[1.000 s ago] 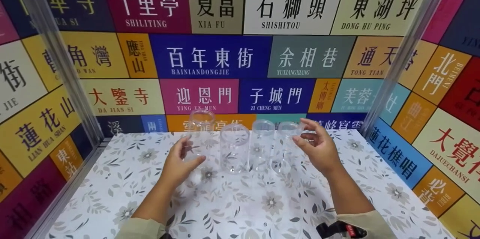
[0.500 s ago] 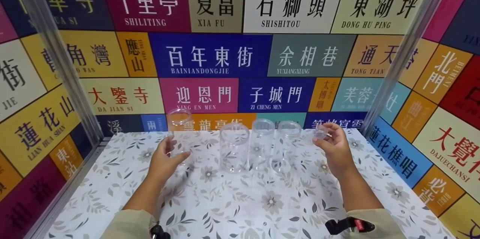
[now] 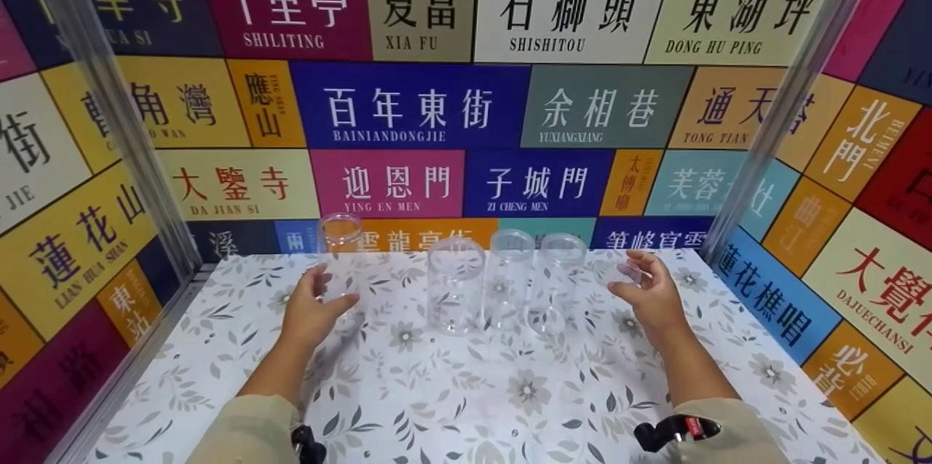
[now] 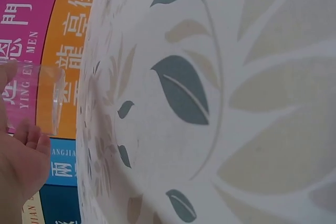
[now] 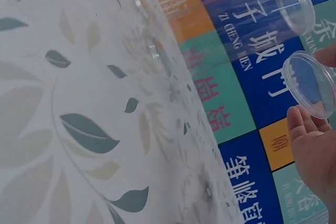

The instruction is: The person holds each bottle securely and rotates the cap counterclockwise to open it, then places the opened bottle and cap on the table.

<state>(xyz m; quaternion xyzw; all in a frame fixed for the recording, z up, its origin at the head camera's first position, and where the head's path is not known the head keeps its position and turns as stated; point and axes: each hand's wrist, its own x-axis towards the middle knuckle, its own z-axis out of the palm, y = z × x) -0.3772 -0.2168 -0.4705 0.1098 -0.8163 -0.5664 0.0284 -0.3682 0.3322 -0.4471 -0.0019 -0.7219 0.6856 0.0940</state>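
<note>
My L hand, out left, has thumb & fingers curved round tall clear jar; my R hand, out right, pinches clear lid by rim. Betw. them, wide jar & 2 narrower jars stand on table, its print showing thru.

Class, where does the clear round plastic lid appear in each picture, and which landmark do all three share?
Head: lid right of centre, held in the person's right hand.
Left wrist: not in it.
Right wrist: near the right edge, just above mid-height.
Shared landmark: orange rectangular wall sign bordering the pink YING EN MEN sign.
</note>
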